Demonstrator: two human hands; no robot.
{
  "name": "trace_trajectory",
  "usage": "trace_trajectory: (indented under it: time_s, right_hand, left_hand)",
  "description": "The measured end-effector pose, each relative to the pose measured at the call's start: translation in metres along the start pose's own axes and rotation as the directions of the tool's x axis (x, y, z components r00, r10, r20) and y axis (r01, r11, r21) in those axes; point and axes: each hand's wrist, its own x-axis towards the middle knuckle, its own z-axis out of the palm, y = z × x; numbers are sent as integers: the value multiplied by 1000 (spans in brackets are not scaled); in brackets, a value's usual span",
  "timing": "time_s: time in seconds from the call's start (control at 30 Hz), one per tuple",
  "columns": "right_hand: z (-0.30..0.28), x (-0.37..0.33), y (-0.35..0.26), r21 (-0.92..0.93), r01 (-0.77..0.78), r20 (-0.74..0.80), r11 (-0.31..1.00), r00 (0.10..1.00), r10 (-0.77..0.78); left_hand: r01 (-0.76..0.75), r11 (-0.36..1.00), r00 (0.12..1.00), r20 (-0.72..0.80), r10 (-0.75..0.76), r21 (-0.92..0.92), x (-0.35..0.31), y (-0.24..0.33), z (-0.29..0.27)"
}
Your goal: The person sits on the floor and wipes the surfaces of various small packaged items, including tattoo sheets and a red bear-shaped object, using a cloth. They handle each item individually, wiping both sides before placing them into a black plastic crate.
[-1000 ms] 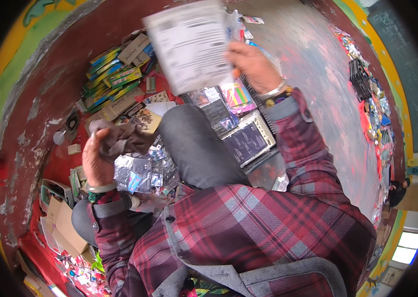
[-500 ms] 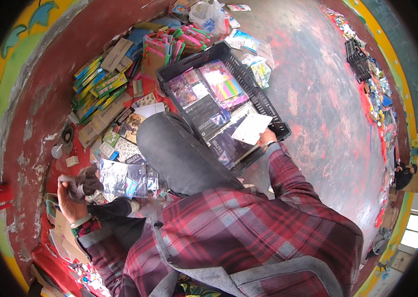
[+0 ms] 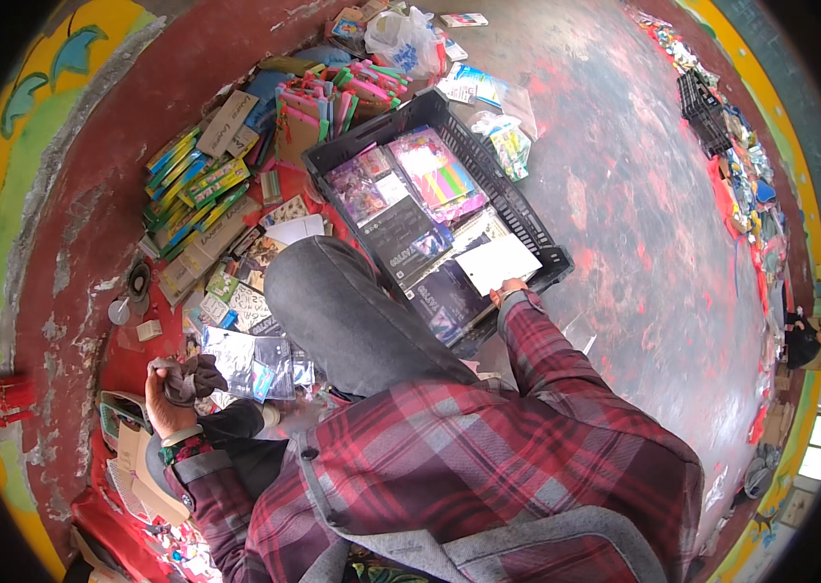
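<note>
My left hand (image 3: 168, 408) is closed around a crumpled grey-brown cloth (image 3: 191, 379), held over the floor at the left. Flat packets in clear plastic (image 3: 236, 360) lie just beside that cloth. On the other side, my right hand (image 3: 507, 291) pinches the near edge of a white card (image 3: 500, 260). The card lies flat over the near right part of a black plastic crate (image 3: 372, 126). Inside the crate are black flat packets (image 3: 406, 238) and colourful packs (image 3: 440, 175), partly covered by the card.
Left of the crate are stacked yellow-green boxes (image 3: 211, 183), bundles of bright pens (image 3: 352, 92) and loose cards on red sheeting. A plastic bag (image 3: 403, 41) sits beyond it. Another black crate (image 3: 702, 112) stands among goods along the right wall. My bent knee (image 3: 333, 291) adjoins the crate.
My right hand has shifted a little left and nearer to me, and the white card has turned slightly. My left hand has moved right with the cloth, which looks more bunched.
</note>
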Motion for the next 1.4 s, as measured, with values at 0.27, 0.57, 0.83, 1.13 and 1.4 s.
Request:
trace_trajectory:
  time_s: [0.27, 0.57, 0.83, 1.13, 1.4]
  right_hand:
    - [-17, 36, 16, -253, 98, 18, 962, 995, -97]
    - [2, -21, -15, -305, 196, 82, 932, 980, -180]
    - [68, -15, -26, -450, 419, 312, 788, 901, -301]
    - [236, -41, -59, -545, 749, 603, 377, 662, -445]
    - [329, -6, -44, -494, 869, 756, 19, 440, -485]
  left_hand:
    - [41, 999, 999, -8, -41, -10, 5, -5, -21]
    - [48, 998, 997, -68, -46, 28, 4, -9, -9]
    - [55, 994, 983, -180, -38, 91, -1, -14, 9]
    - [69, 984, 981, -189, -38, 162, -1, -21, 21]
    - [76, 973, 974, -227, -25, 219, 3, -21, 29]
